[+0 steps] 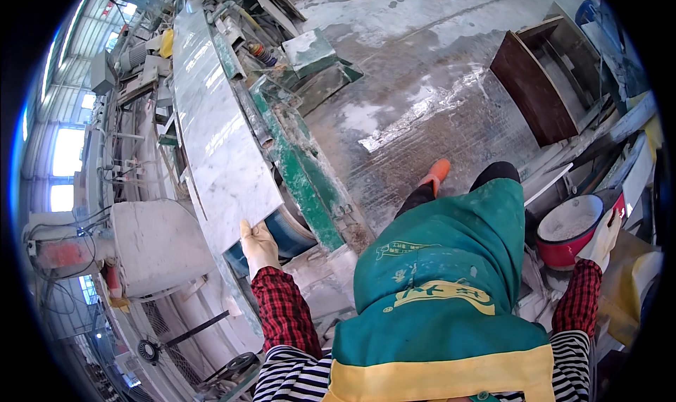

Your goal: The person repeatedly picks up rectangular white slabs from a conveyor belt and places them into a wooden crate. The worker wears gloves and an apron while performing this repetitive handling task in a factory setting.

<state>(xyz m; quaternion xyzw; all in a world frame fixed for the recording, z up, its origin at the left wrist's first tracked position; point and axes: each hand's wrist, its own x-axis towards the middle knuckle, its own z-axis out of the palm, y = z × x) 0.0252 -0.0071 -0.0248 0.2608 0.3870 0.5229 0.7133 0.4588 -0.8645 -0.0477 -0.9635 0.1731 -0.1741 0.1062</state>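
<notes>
A long white marble slab (225, 152) with grey veins lies along the machine bed on my left. My left hand (259, 248), in a pale glove, grips its near end by the corner, fingers pressed to the edge. A blue drum-like roller (292, 241) shows under that end. On the far right my right hand (603, 243), also gloved, is raised beside a red bucket (560, 250) with a whitish inside. Its fingers are drawn together against a small red and white thing (620, 206), whose kind I cannot make out.
A green, dust-caked machine rail (306, 177) runs beside the slab. A dark red open box (539, 85) stands on the wet floor (422, 113) at the far right. Boards and scraps (627, 127) crowd the right side. A white machine housing (162, 247) stands left of the slab.
</notes>
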